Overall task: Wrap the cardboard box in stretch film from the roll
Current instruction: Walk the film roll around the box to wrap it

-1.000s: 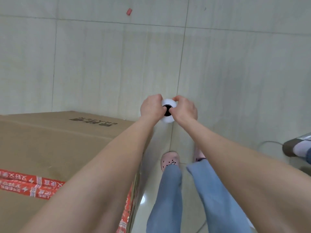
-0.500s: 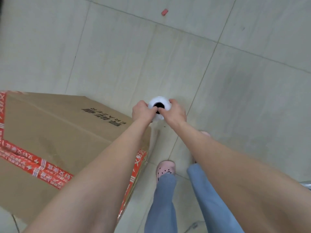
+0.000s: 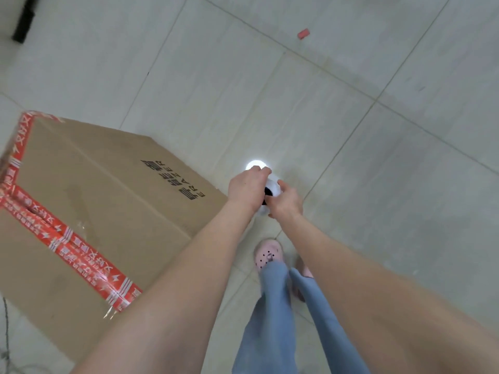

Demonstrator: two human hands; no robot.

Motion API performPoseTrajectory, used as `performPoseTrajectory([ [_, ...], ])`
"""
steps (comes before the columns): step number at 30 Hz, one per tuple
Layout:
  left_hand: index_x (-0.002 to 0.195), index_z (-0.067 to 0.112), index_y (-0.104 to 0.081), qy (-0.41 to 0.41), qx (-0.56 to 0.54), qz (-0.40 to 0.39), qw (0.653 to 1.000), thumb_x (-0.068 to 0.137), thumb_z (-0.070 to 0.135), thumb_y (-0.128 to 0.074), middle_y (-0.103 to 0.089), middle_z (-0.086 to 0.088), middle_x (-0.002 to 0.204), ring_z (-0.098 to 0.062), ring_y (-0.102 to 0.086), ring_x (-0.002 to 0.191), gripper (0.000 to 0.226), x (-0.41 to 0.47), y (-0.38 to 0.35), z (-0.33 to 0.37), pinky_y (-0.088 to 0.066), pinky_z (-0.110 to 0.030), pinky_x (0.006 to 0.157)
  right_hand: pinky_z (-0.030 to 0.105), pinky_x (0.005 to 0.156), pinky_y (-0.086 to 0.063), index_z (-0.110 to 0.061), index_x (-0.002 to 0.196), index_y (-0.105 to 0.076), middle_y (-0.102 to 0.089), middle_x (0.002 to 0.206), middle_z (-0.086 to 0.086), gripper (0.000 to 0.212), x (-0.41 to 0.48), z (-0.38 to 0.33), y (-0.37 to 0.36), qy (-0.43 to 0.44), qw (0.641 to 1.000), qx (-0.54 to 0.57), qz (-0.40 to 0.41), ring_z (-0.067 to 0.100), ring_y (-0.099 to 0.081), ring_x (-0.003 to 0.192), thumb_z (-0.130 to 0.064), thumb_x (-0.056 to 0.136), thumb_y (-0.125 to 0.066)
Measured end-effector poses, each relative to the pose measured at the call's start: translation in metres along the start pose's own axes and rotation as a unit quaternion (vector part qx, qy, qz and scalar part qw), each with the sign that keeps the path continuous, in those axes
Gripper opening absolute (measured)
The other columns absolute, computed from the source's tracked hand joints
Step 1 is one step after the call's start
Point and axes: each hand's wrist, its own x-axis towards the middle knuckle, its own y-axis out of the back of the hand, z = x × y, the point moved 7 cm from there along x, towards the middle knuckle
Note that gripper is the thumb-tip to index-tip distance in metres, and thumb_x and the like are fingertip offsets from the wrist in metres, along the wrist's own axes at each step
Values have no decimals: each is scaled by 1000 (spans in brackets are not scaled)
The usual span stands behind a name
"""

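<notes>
The cardboard box point(image 3: 102, 211) sits on the floor point(image 3: 378, 184) at left, sealed with red tape point(image 3: 81, 252), contents hidden; it looks bulky and stiff. Just past its corner, the left hand point(image 3: 247, 188) and right hand point(image 3: 286, 202) hold the stretch film roll point(image 3: 273, 188), fingers curled round its upward-facing end. The film is probably thin and clingy, so the 2 hands are best kept at the core.

Floor point(image 3: 351, 184): large pale grey-green tiles, slightly glossy, with a faint streaked grain.
Joints point(image 3: 332, 68): thin darker lines run slantwise across the view and cross at right angles.
Light: a round bright glare point(image 3: 256, 165) on a tile near the middle.
Scrap point(image 3: 303, 33): a small red piece lying on the floor, upper right.
Dark object point(image 3: 24, 20): black and blurred in the top left corner; it cannot be identified.
Cable point(image 3: 6, 319): thin and dark, along the lower left edge.
</notes>
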Motion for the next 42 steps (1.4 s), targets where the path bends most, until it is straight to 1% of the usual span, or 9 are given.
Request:
performPoseTrajectory([
  [9,95,9,-60,-17,47,-27,998,78,4,-49,-62,-10,95,-29,-59,89,22,15,7,2,-34,-30,60,39,80,-53,-14,115,-53,-63,103,6,37,8,-9,8,-13,998,-46,44,26,-61,92,-18,79,-62],
  [15,101,6,-59,92,-96,26,991,81,9,-52,-62,-12,100,-32,-59,89,22,24,22,-38,-40,-31,63,28,63,-36,-15,108,-49,-53,91,-2,32,13,-57,9,60,987,-123,86,20,-51,81,-16,78,-61],
  [18,93,11,-58,193,-208,46,958,80,16,-55,-63,-9,96,-30,-58,87,14,31,26,-67,-40,-30,63,24,56,-32,-17,111,-48,-46,82,-11,35,19,-90,0,119,979,-140,91,17,-50,79,-12,78,-59],
  [21,83,15,-51,268,-329,74,902,77,20,-56,-61,-6,90,-28,-60,80,10,33,25,-89,-44,-30,58,24,66,-37,-18,121,-47,-48,94,-11,45,23,-113,-9,146,980,-97,94,15,-51,84,-10,78,-58],
  [26,89,13,-51,344,-425,69,834,77,30,-55,-66,-10,93,-31,-67,82,21,26,19,-115,-56,-39,72,28,63,-39,-19,121,-49,-56,98,-2,41,28,-120,-34,83,990,-103,47,20,-54,81,-24,82,-59],
  [31,98,10,-49,291,-327,48,898,83,28,-58,-62,-11,102,-28,-57,86,25,41,37,-131,-44,-33,65,24,48,-32,-17,108,-55,-52,79,-5,28,31,-141,-47,97,987,-115,59,14,-50,65,-21,80,-56],
  [35,124,18,-48,120,-163,79,976,85,14,-53,-57,-6,115,-28,-57,100,40,61,68,-116,-43,-34,74,29,60,-44,-22,105,-55,-61,90,0,26,30,-150,-50,106,977,-175,62,22,-59,78,-17,80,-51],
  [38,111,17,-58,65,-111,70,989,83,14,-50,-61,-7,105,-29,-59,96,29,72,78,-106,-43,-33,70,31,62,-42,-22,105,-54,-61,90,0,24,32,-163,-47,131,962,-228,74,22,-56,79,-17,83,-50],
  [42,102,10,-57,108,-138,97,980,80,6,-47,-61,-11,96,-32,-59,87,25,71,84,-123,-38,-33,61,32,67,-45,-20,109,-53,-62,95,1,26,30,-181,-55,156,949,-263,79,23,-57,84,-15,83,-51],
])
